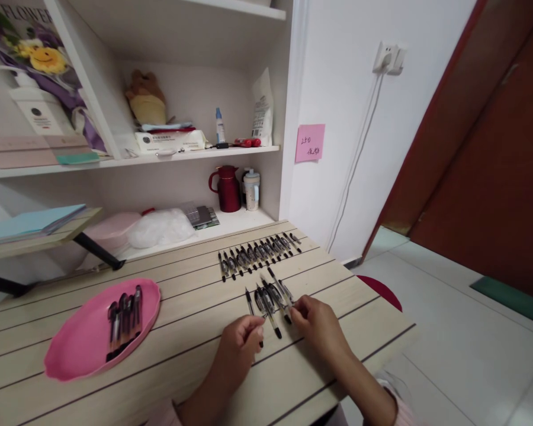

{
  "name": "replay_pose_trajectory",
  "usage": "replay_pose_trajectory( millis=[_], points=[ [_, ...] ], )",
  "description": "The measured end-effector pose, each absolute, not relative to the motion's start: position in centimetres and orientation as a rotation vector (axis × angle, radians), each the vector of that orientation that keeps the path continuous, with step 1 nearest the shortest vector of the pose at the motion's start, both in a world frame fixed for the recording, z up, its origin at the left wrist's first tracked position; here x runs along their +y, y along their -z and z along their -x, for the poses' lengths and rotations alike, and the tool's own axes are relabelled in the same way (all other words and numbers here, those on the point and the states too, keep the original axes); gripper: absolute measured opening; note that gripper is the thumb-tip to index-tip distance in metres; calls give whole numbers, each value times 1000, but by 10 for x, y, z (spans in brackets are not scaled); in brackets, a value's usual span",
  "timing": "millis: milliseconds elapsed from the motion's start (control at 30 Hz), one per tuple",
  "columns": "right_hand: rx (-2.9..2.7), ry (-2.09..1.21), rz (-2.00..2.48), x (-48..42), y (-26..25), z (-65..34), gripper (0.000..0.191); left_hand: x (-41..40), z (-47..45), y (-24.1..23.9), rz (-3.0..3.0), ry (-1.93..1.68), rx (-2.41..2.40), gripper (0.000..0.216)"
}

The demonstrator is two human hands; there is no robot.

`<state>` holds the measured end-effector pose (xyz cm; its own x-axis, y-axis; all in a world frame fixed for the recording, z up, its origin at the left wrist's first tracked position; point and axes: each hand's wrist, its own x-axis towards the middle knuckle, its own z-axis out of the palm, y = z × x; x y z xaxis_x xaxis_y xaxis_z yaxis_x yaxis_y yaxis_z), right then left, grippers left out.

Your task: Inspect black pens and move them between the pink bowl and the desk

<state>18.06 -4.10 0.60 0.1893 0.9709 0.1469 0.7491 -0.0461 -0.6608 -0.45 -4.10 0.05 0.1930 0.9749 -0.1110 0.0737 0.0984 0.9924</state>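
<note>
A small group of clear-barrelled pens with black caps (pixel 270 307) lies slanted on the wooden table in front of me. At its left side, my left hand (pixel 240 343) has its fingers curled around the leftmost pen (pixel 249 300); the fingers cover the middle of that pen. My right hand (pixel 317 322) pinches the lower end of the rightmost pen (pixel 281 285), partly hiding it. Beyond both hands, a long row of similar pens (pixel 257 254) lies side by side. Several more pens (pixel 124 319) rest in a pink tray (pixel 71 352) on the left.
The striped tabletop (pixel 182 337) ends at a right edge above the tiled floor. A small raised stand (pixel 66 234) with papers stands at the back left. Behind the table, shelves hold a red jug (pixel 228 189), a cup (pixel 251 190) and a plastic bag (pixel 162 229).
</note>
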Motion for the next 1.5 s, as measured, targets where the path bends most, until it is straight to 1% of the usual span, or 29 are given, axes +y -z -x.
replay_pose_trajectory(
  millis=[67, 133, 267, 333, 367, 433, 500, 567, 733, 867, 933, 1000, 1100, 1167, 1233, 1333, 1500],
  points=[
    [-1606, -582, 1653, -52, -4, -168, 13, -39, 1, 0, -1056, -1054, 1082, 40],
    [-1629, -684, 1503, -63, -3, -153, 13, -38, 0, -2, -858, -1115, 994, 44],
    [-1723, -803, 1356, -65, -8, -145, 12, -41, 4, -13, -657, -1090, 836, 28],
    [-1688, -731, 1440, -53, -11, -157, 13, -43, 7, -17, -601, -1078, 819, 23],
    [-1641, -635, 1540, -45, -12, -165, 14, -44, 9, -18, -582, -1073, 826, 22],
    [-1597, -437, 1759, -28, -12, -180, 8, -46, 10, -20, -573, -1063, 851, 21],
    [-1616, -335, 1898, -15, -8, -190, 7, -47, 9, -19, -587, -1051, 863, 22],
    [-1659, -305, 1969, -8, -2, -192, 10, -48, 8, -18, -607, -1032, 854, 25],
    [-1732, -266, 2016, -3, 8, -189, 10, -51, 6, -16, -686, -994, 875, 26],
    [-1709, -288, 1995, -9, 9, -196, 18, -52, 6, -12, -786, -957, 892, 27],
    [-1641, -340, 1948, -14, 8, -201, 22, -53, 6, -10, -862, -928, 904, 29],
    [-1543, -434, 1830, -20, 7, -204, 21, -54, 5, -9, -954, -886, 925, 31],
    [-1305, -749, 1580, -28, 2, -200, 19, -56, 3, -9, -1084, -813, 968, 32],
    [-1109, -998, 1400, -31, -5, -193, 22, -57, 1, -10, -1152, -782, 995, 32],
    [-959, -1165, 1240, -34, -13, -186, 26, -58, 1, -11, -1201, -769, 1017, 31],
    [-851, -1271, 1083, -38, -23, -178, 29, -57, 1, -10, -1247, -753, 1035, 30],
    [-848, -1305, 1023, -39, -27, -173, 30, -55, 3, -8, -1310, -731, 1046, 29]
  ],
)
